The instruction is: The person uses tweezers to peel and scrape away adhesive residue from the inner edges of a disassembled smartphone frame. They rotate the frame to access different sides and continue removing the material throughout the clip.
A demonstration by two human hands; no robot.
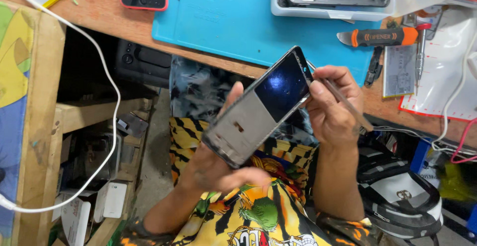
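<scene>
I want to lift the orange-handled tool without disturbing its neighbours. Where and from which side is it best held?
Probably grip the orange-handled tool at its thick dark middle, coming from above. It lies flat along the blue mat edge, so both long sides are free; the grey blade end at its left is thinner, and a screwdriver crowds its right end.

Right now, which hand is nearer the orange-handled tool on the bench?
Right. The right hand is just below the orange-handled tool; the left hand is farther down-left, under the phone frame.
</scene>
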